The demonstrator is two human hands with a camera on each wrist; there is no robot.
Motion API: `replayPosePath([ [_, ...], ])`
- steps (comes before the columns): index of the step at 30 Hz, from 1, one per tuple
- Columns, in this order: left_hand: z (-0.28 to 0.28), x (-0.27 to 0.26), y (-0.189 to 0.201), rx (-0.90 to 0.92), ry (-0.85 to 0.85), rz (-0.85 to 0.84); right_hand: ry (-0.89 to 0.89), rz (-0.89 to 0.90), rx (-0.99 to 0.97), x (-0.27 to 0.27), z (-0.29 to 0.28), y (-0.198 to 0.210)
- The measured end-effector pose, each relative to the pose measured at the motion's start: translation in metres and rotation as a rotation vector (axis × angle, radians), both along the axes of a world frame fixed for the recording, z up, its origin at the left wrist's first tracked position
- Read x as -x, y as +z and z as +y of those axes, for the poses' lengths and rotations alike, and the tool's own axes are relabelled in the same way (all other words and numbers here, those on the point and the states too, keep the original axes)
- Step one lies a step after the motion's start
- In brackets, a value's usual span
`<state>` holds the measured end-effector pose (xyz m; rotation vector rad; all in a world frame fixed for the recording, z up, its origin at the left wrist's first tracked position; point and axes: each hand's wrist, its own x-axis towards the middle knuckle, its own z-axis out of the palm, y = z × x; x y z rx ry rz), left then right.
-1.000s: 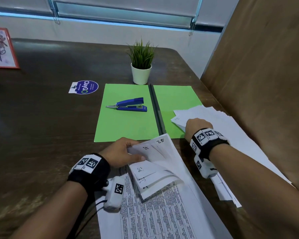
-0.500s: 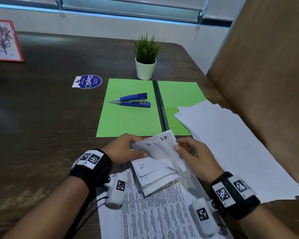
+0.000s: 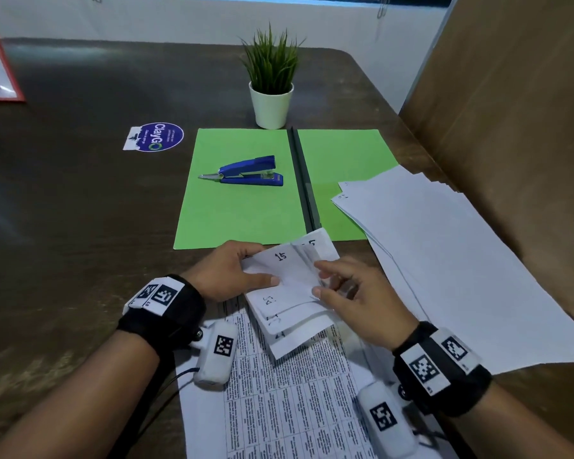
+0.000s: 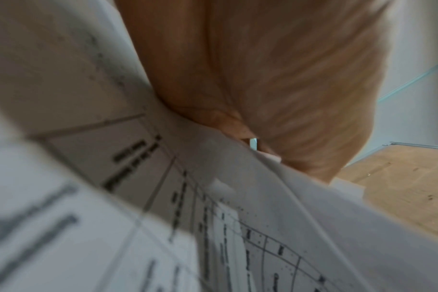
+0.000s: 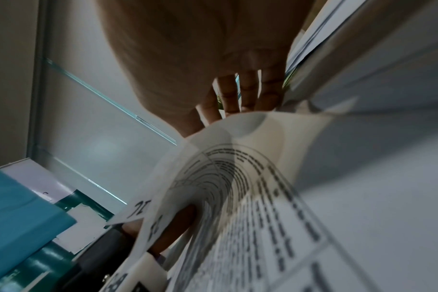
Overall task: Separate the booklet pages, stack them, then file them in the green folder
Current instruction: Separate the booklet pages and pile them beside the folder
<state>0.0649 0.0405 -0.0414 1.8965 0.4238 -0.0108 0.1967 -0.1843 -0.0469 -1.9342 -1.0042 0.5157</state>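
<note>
Separating is the step I judge to be in hand: I am peeling one page off the booklet [image 3: 289, 293], which lies on the desk [image 3: 80, 210] just on the near side of the green folder [image 3: 242, 193], its far corners curled up and lapping that folder's near edge. Taking it from the left, my left hand [image 3: 226, 273] pins the turned-back pages, thumb across the sheet marked 15 and fingers curled under. Beside it my right hand [image 3: 355, 293] pinches the edge of the next page between thumb and forefinger. Right of the folder's spine, partly covering its right leaf, lies the stack of loose pages [image 3: 444, 260]. A blue stapler [image 3: 246, 172] sits on the folder's left leaf.

Next, I think, the right hand must draw its page free while the left holds the rest down, then carry it to the stack. Several pages remain, so filing is a good way off.
</note>
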Motion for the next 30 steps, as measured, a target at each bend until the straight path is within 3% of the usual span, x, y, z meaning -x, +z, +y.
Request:
replayPosePath([
  [3, 0.001, 0.0, -0.001, -0.019, -0.016, -0.007, 0.009, -0.024, 0.085, 0.002, 0.0, 0.002],
  [8, 0.001, 0.001, -0.002, -0.047, -0.014, -0.012, 0.056, -0.04, 0.004, 0.012, 0.0, 0.004],
  [13, 0.001, -0.001, -0.004, -0.06, -0.001, -0.017, 0.123, -0.068, 0.096, 0.017, -0.004, 0.007],
  [25, 0.003, -0.001, -0.006, -0.085, -0.008, -0.022, 0.121, 0.023, 0.031, 0.021, -0.003, 0.004],
  [30, 0.002, 0.0, -0.003, -0.05, 0.009, -0.042, 0.117, -0.022, 0.01, 0.02, -0.002, 0.004],
])
